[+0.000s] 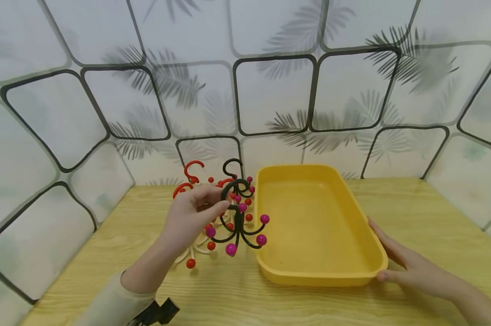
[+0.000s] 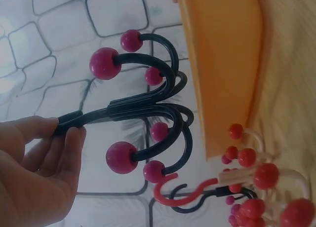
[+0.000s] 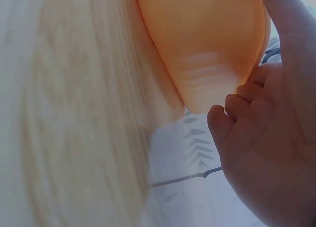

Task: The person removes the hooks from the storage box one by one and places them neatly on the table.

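Note:
My left hand [image 1: 214, 206] pinches the top hook of a black multi-arm hanger [image 1: 239, 222] tipped with magenta balls and holds it up off the table, just left of a yellow plastic tray [image 1: 323, 276]. In the left wrist view my fingers [image 2: 69, 133] grip the black hanger's [image 2: 143, 108] stem, with the tray [image 2: 222, 64] beyond it. My right hand [image 1: 386, 258] rests against the tray's near right corner. Its loosely bent fingers [image 3: 232, 106] touch the tray's outer wall [image 3: 207, 39].
More hangers lie in a pile behind my left hand: a red one [image 1: 193, 165], a white one with red balls [image 1: 196, 253], another black one. The wooden table [image 1: 412, 203] stands against walls patterned with black outlines and leaves.

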Demonstrator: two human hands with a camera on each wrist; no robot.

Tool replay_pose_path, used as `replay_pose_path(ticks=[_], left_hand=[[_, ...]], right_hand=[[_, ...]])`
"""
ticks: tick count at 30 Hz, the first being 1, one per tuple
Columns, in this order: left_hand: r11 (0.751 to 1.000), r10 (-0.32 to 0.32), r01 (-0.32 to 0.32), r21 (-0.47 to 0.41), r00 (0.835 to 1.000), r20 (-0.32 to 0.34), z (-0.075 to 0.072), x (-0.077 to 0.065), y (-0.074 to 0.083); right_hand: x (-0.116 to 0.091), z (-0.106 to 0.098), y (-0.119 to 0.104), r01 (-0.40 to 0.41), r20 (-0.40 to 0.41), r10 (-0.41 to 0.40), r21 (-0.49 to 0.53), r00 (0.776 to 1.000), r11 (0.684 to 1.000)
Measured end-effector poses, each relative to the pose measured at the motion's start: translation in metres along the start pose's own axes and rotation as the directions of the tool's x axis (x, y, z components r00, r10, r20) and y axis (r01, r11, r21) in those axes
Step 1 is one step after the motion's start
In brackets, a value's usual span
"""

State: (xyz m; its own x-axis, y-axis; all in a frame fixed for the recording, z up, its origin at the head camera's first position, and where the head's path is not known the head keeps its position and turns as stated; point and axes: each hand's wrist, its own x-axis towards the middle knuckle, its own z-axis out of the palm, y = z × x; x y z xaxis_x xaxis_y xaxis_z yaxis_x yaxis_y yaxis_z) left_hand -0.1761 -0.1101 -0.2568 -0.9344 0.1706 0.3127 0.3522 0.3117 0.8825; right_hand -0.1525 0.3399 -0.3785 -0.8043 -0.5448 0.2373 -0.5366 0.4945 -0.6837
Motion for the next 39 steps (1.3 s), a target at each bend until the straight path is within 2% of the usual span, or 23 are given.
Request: replay_pose_path(ticks=[8, 17, 31, 39], left_hand=[[0.999, -0.047, 0.048, 0.016, 0.998, -0.034, -0.013, -0.006, -0.029], [0.996, -0.086, 0.086, 0.003, 0.996, -0.002, -0.007, -0.008, -0.057], [0.992, -0.119, 0.120, -0.026, 0.992, 0.033, -0.003, -0.018, -0.071], [0.988, -0.150, 0.150, -0.037, 0.989, 0.015, -0.003, -0.023, -0.076]], right_hand=[[-0.002, 0.000, 0.001, -0.026, 0.009, 0.026, 0.008, 1.000, 1.000], [-0.001, 0.001, 0.002, -0.014, 0.014, 0.013, 0.021, 1.000, 1.000], [-0.001, 0.001, 0.003, 0.006, 0.004, -0.006, 0.025, 1.000, 1.000], [0.000, -0.001, 0.000, -0.005, 0.012, 0.005, 0.037, 1.000, 0.999]])
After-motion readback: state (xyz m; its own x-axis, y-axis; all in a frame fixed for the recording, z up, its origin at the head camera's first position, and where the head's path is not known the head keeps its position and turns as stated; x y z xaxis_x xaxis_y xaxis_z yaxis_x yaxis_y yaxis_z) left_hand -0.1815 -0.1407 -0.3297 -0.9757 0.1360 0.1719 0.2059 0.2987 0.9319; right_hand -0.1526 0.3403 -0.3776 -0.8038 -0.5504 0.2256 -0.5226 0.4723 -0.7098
